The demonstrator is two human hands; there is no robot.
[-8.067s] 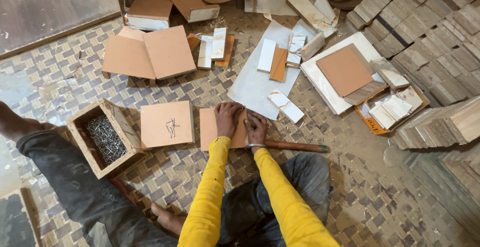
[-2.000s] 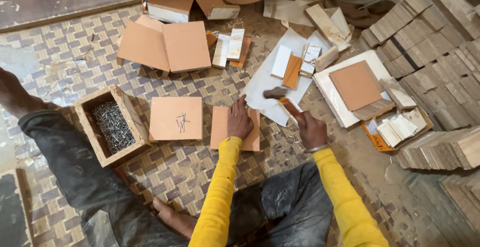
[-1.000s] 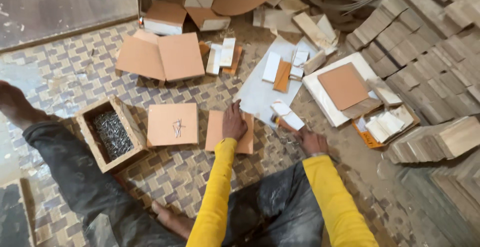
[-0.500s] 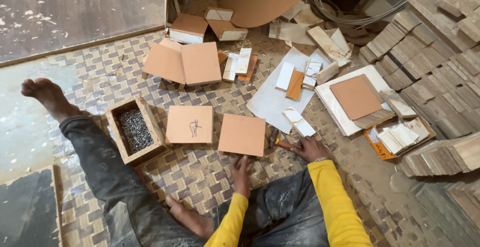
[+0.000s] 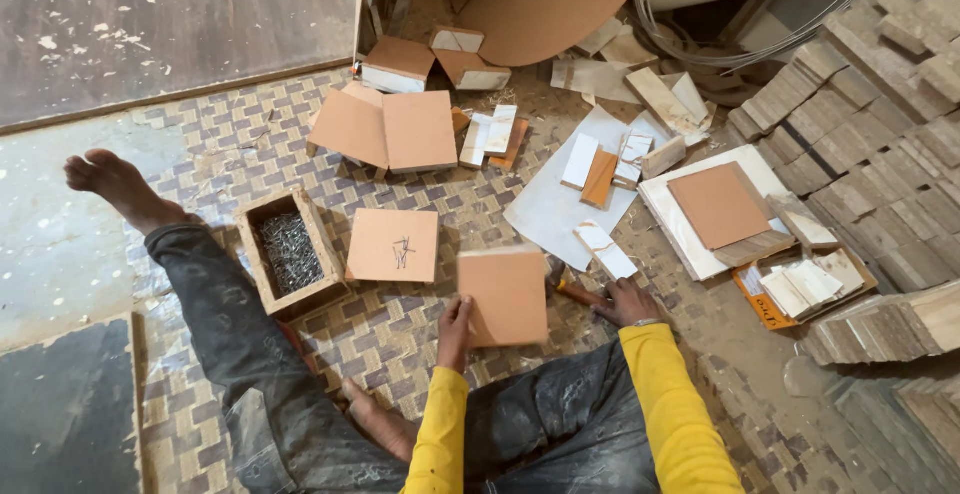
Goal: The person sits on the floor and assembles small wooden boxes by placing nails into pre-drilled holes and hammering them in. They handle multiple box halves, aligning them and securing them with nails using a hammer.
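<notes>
I sit on a woven mat with my legs spread. My left hand grips the near left edge of a square brown board and holds it lifted and tilted just above the mat. My right hand rests on the mat on the wooden handle of a hammer, whose head is hidden behind the lifted board. Another square board with a few loose nails on top lies flat to the left. Beside it stands a small wooden box of nails.
A white sheet with small white and brown offcuts lies ahead. Two joined boards lie further off. A white slab with a brown square on it lies right. Stacked wood blocks fill the right side. My bare foot lies left.
My left hand has picked the square board up off the mat by its near edge and tilted it. My right hand has stayed low on the hammer handle. The view has shifted slightly.
</notes>
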